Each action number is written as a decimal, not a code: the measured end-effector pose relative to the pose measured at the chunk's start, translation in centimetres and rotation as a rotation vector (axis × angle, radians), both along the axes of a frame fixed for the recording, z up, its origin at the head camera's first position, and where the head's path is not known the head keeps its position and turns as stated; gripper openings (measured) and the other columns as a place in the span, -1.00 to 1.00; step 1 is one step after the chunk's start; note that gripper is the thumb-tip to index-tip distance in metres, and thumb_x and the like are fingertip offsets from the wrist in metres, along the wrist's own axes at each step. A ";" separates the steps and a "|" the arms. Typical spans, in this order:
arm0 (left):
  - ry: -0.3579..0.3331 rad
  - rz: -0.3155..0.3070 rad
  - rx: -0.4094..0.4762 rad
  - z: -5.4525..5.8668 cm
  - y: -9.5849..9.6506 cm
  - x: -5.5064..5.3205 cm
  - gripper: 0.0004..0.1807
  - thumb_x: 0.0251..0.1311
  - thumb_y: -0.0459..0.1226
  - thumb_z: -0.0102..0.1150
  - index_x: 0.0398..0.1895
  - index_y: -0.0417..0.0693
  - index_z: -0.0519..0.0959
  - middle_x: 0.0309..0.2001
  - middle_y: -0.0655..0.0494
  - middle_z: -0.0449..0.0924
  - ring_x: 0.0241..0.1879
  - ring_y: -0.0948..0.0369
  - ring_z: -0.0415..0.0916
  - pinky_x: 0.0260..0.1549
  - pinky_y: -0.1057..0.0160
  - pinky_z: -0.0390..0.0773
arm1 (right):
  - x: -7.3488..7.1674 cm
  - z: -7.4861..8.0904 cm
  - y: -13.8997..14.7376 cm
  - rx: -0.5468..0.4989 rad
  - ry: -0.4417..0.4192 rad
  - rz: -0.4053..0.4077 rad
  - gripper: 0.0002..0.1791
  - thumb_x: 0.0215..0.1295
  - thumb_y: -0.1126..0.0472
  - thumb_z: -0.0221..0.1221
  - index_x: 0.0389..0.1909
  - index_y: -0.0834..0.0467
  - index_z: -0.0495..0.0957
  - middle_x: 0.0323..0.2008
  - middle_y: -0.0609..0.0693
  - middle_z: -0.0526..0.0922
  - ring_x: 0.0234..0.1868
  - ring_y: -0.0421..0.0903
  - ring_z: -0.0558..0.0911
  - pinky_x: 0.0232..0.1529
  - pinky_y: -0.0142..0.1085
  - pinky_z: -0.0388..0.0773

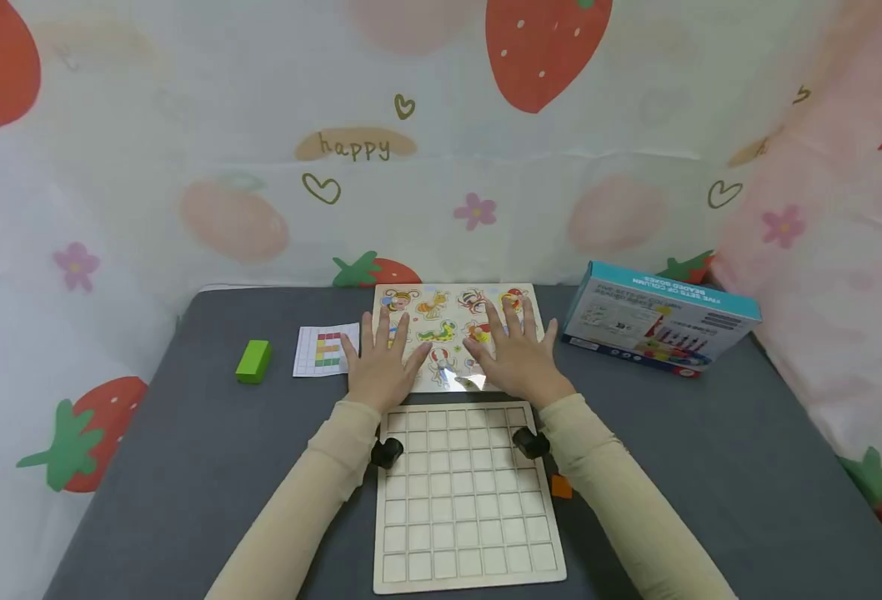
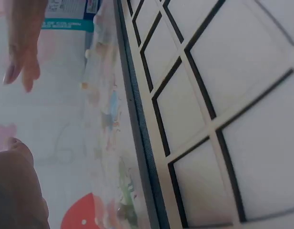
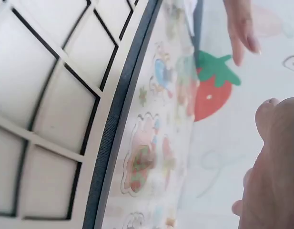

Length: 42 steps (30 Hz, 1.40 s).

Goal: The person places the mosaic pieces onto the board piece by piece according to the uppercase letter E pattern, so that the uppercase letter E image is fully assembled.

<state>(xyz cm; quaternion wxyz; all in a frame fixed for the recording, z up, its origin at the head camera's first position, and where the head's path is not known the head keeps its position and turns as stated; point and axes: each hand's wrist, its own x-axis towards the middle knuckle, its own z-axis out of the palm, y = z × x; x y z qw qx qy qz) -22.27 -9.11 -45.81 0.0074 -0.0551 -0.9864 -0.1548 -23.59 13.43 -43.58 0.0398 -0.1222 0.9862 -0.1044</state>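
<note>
In the head view my left hand (image 1: 378, 372) is spread flat over the left part of a puzzle board (image 1: 453, 289) with colourful insect pictures. Its little finger overlaps the right edge of a small card (image 1: 312, 360) with a coloured grid chart. My right hand (image 1: 522, 364), fingers also spread straight, lies over the board's right part. Neither hand grips anything. Below both wrists lies a pale wooden grid board (image 1: 471, 587) with square recesses. Both wrist views show thumb and fingers extended, with the grid board (image 2: 194, 109) close by.
A bright green block (image 1: 253, 361) sits at the left. An orange block (image 1: 561, 487) is partly hidden beside my right sleeve. At the back right stands a blue and white toy box (image 1: 658, 321). A printed strawberry cloth (image 1: 478, 167) hangs behind the dark grey table (image 1: 208, 467).
</note>
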 end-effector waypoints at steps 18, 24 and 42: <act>-0.010 -0.144 0.203 -5.4 -6.2 11.3 -0.15 0.24 0.27 -0.03 0.50 0.09 0.11 0.51 -0.06 -0.06 0.51 -0.09 -0.26 0.43 -0.24 -0.34 | 9.1 0.2 12.6 -0.096 -0.275 0.039 -0.59 0.29 0.17 0.23 0.11 0.23 0.50 -0.04 0.18 0.54 -0.05 0.13 0.54 -0.12 0.06 0.58; 0.039 -0.169 0.157 -5.8 -6.2 11.1 -0.22 0.24 0.27 -0.03 0.47 0.20 0.18 0.50 0.05 0.02 0.51 -0.03 -0.18 0.43 -0.22 -0.30 | 9.5 -0.3 14.9 -0.181 -0.355 0.045 -0.45 0.17 0.05 0.33 0.13 0.23 0.49 -0.05 0.11 0.53 -0.05 0.07 0.54 -0.08 0.10 0.56; 0.091 -0.202 0.155 -6.4 -6.2 10.6 -0.30 0.29 0.21 -0.02 0.45 0.24 0.22 0.49 0.08 0.07 0.50 -0.02 -0.13 0.42 -0.24 -0.24 | 10.2 -1.9 16.5 -0.222 -0.266 0.033 -0.83 0.26 0.19 0.25 -0.16 0.10 0.57 -0.39 -0.10 0.48 -0.41 -0.18 0.40 -0.44 -0.33 0.39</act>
